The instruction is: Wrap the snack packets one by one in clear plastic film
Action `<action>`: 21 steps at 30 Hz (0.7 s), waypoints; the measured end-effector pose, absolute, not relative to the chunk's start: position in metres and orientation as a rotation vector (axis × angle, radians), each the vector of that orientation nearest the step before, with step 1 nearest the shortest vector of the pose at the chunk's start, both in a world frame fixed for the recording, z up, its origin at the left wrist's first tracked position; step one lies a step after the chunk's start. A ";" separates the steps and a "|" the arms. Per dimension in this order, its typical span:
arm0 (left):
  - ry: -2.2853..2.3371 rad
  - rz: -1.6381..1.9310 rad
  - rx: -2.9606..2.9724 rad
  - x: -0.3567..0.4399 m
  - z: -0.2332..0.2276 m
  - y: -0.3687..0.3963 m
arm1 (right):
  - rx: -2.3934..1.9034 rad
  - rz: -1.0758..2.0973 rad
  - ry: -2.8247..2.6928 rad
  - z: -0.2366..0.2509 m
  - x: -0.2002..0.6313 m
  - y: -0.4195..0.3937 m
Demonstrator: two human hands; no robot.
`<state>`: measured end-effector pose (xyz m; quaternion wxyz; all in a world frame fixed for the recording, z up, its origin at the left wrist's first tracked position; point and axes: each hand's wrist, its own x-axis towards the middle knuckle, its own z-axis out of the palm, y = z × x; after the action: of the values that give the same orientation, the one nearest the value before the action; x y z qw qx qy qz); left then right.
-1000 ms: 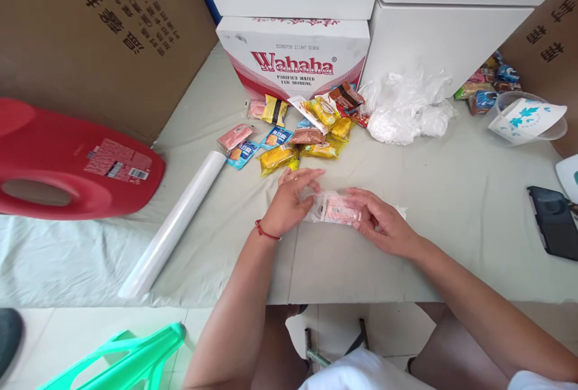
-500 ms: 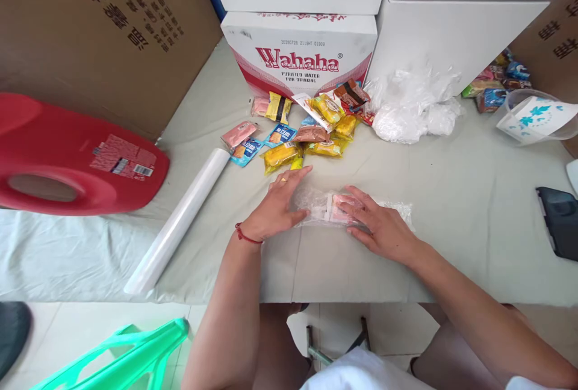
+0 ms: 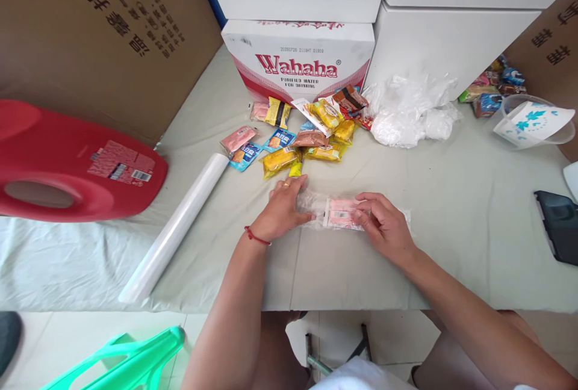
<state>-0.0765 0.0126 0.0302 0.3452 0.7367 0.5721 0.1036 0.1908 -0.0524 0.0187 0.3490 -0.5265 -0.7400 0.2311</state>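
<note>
A pink snack packet (image 3: 342,213) with a barcode label lies flat on the table, with clear plastic wrap (image 3: 311,202) around it and spreading out at both sides. My left hand (image 3: 285,206) rests at the wrap's left end, thumb and fingers apart, the thumb touching the film. At the packet's right end, my right hand (image 3: 385,224) has its fingers curled and its thumb closed on the packet. The right palm hides part of the film. Just beyond my left fingers sits a pile of small snacks, with a yellow-wrapped snack (image 3: 280,161) at its front.
A roll of plastic film (image 3: 176,227) lies to the left, near a red jug (image 3: 81,161). Crumpled clear plastic (image 3: 410,113) sits by the Wahaha box (image 3: 298,56). On the right are a clear tub (image 3: 533,122) and a black phone (image 3: 557,227).
My right hand has shifted slightly right and its fingers have drawn in onto the packet's right end, uncovering more of the barcode. My left hand stays in about the same place.
</note>
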 end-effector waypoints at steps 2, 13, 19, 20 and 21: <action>1.519 0.249 1.934 -0.074 0.029 0.014 | -1.338 0.554 -1.979 0.019 0.190 -0.051; 1.456 0.636 1.721 -0.067 0.023 0.016 | -1.465 0.492 -2.136 0.023 0.173 -0.026; 1.618 0.667 1.613 -0.060 0.019 0.019 | -1.058 0.352 -2.381 0.021 0.164 -0.028; 1.630 0.675 1.604 -0.059 0.018 0.019 | -1.007 0.275 -2.454 0.022 0.164 -0.029; 1.632 0.693 1.581 -0.058 0.018 0.020 | -0.965 0.221 -2.517 0.023 0.164 -0.031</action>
<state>-0.0582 0.0202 0.0180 0.3739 0.6174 0.6371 0.2706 0.1637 -0.0307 0.0227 0.2165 -0.3484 -0.9085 0.0797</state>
